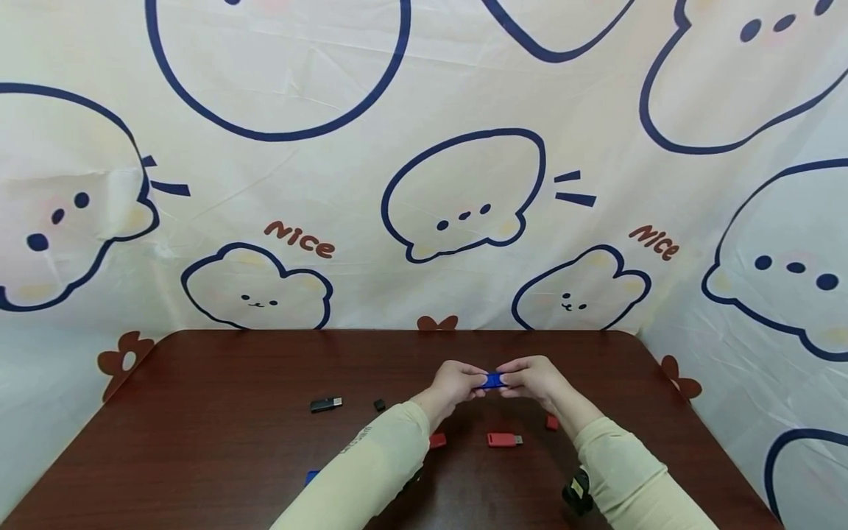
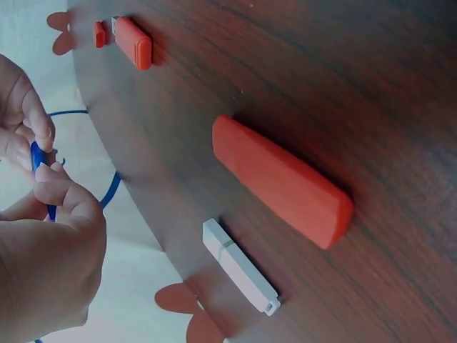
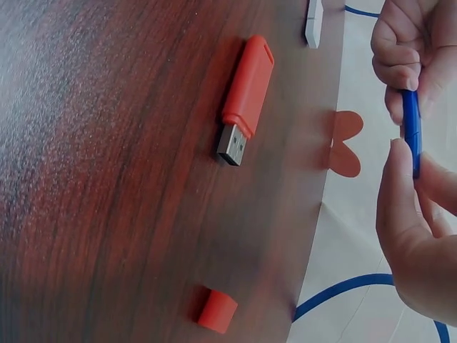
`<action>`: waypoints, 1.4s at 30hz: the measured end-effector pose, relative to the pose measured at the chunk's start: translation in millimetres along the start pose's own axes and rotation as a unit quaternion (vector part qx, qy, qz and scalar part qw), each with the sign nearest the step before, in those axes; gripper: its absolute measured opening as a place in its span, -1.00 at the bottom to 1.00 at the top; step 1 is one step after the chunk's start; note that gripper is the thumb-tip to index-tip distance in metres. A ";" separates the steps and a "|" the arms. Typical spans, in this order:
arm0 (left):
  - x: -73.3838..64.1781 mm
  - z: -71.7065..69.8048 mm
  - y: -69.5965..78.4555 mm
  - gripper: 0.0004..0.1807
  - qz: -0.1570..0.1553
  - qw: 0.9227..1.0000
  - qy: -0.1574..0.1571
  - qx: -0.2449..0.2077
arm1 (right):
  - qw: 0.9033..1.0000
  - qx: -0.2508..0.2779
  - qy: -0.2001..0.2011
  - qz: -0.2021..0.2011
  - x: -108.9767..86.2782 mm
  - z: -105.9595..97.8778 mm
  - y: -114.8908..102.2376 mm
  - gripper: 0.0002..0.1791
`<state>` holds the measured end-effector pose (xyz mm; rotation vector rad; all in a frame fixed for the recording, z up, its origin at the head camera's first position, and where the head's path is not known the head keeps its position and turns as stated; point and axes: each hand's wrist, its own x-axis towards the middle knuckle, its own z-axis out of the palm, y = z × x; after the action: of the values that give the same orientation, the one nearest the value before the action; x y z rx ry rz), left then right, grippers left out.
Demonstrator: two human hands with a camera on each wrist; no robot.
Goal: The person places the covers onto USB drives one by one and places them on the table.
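Note:
A blue USB flash drive (image 1: 492,380) is held up above the far part of the table, level, between both hands. My left hand (image 1: 457,384) pinches one end between thumb and fingers. The opposite end is pinched by my right hand (image 1: 535,381). Seen edge-on in the right wrist view, the blue drive (image 3: 412,132) looks like one straight slim piece. Below the hands lies an uncapped red USB flash drive (image 1: 505,439), its metal plug bare, with a small red cap (image 1: 552,422) to its right. Fingers hide both ends of the blue drive.
Left on the brown table (image 1: 199,442) lie an uncapped black flash drive (image 1: 324,405) and a black cap (image 1: 379,405). A smooth red stick (image 2: 282,182) and a white flash drive (image 2: 239,266) lie under the left arm. A blue piece (image 1: 312,477) is partly hidden by the left sleeve.

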<state>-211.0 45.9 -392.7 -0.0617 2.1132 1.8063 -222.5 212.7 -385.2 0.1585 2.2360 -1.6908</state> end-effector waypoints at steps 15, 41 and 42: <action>1.1 7.6 -6.1 -0.79 0.005 1.000 0.003 0.006 | 0.998 -0.054 0.017 0.022 -0.9 -2.9 3.7 -0.69; 4.8 6.9 -15.2 -0.85 0.193 0.898 0.051 0.392 | 0.920 -0.340 -0.018 -0.195 0.1 1.9 14.8 -0.88; 4.4 7.7 -15.9 -0.84 0.194 0.892 0.054 0.405 | 0.912 -0.354 -0.019 -0.205 0.0 2.0 15.4 -0.89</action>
<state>-209.1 51.3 -410.0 0.5127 2.9434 0.9406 -217.7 215.2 -399.8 -0.5458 2.8222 -0.9015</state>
